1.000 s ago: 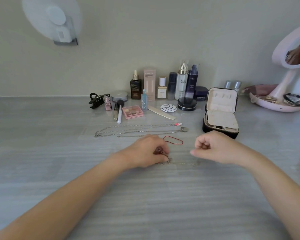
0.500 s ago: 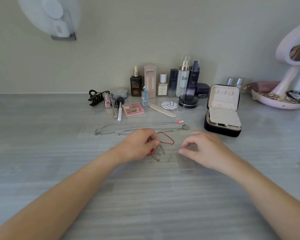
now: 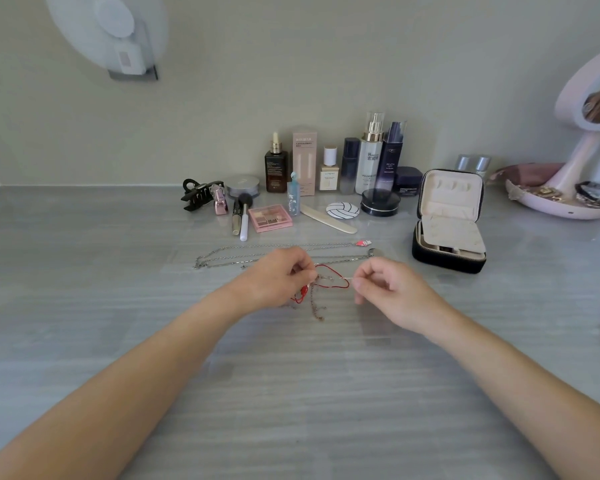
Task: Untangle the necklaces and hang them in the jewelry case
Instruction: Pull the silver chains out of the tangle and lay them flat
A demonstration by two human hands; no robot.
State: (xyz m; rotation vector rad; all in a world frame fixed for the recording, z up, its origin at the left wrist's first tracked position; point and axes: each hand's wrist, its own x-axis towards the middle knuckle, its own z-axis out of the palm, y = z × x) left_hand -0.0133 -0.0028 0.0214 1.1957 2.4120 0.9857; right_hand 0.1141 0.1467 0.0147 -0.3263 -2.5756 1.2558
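Observation:
A tangle of a red cord necklace [image 3: 333, 271] and a thin rose-gold chain [image 3: 315, 303] hangs just above the grey tabletop between my hands. My left hand [image 3: 281, 278] pinches the tangle at its left side. My right hand [image 3: 381, 289] pinches a fine strand at the right end of the red loop. Behind my hands, two long silver chain necklaces [image 3: 257, 254] lie stretched out flat, one ending in a red-and-white pendant [image 3: 363, 242], the other in a round silver pendant [image 3: 376, 252]. The black jewelry case [image 3: 447, 251] stands open at the right, its cream lining showing.
Cosmetic bottles and boxes [image 3: 340, 161] line the back wall, with a black hair claw [image 3: 198, 194], brushes, a pink eyeshadow palette [image 3: 270, 218], a nail file and a black jar in front. A pink mirror stand with a tray [image 3: 568, 202] is at far right.
Both hands lifted the tangle off the table and moved a little away from me. The right hand closed in toward the left and now pinches a strand by the red loop.

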